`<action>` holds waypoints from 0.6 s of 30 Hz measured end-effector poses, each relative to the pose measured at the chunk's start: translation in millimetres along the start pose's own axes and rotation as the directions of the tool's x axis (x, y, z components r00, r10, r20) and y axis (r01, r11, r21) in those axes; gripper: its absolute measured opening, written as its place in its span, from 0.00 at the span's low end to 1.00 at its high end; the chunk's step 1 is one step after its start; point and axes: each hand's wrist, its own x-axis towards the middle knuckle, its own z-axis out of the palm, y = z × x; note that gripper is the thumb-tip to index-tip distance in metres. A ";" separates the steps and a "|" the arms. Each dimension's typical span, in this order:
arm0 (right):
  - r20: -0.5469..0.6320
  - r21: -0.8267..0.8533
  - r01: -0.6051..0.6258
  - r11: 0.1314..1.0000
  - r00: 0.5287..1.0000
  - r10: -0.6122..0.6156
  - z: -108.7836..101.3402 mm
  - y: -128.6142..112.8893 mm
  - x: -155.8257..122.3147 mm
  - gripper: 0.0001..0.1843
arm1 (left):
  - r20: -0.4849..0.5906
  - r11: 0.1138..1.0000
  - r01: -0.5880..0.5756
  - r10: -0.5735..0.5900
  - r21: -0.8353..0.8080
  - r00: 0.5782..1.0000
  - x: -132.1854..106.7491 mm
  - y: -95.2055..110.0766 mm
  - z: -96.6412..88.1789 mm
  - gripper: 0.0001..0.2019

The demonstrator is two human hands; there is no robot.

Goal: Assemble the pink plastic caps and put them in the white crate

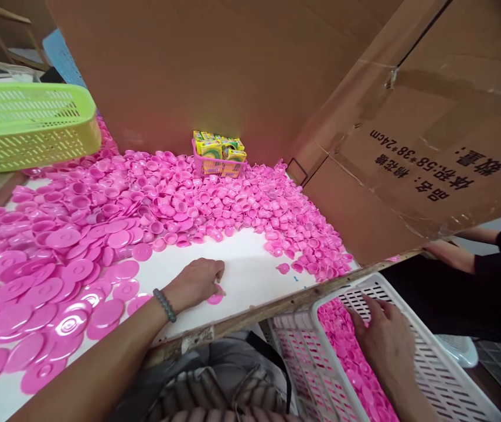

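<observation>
My left hand (197, 282), with a bead bracelet at the wrist, rests on the white table (250, 264) with its fingers curled over a small pink plastic piece (215, 298) near the front edge. Flat pink discs (57, 281) lie piled to its left, and small pink cups (215, 205) are heaped behind it. My right hand (379, 337) reaches down into a white slotted basket (443, 346) on my lap, its fingers spread flat on the pink pieces (347, 351) inside.
Tall cardboard walls (215, 70) stand behind and to the right of the table. A small pink basket of yellow boxes (218, 155) sits at the back. A green basket (26, 123) is at the far left. Another person's hand (450, 255) holds the cardboard at right.
</observation>
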 end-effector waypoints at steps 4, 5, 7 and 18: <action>-0.034 0.430 0.152 0.890 0.988 -0.152 19.0 -57.2 24.5 0.17 | -0.110 0.996 -0.029 0.019 -0.087 0.994 7.9 1.2 9.7 0.10; 0.001 0.468 0.172 0.867 0.981 -0.196 22.9 -73.4 33.3 0.17 | -0.119 0.994 -0.052 0.040 -0.098 0.992 8.2 0.2 10.9 0.14; 0.078 0.497 0.203 0.843 0.958 -0.277 29.2 -99.5 50.0 0.16 | -0.117 0.989 -0.117 0.105 -0.095 0.988 7.3 -2.5 12.9 0.19; 0.056 0.797 0.197 0.571 0.917 -0.395 30.7 -165.5 64.4 0.19 | -0.302 0.979 -0.204 0.187 -0.025 0.935 17.8 -9.4 26.9 0.13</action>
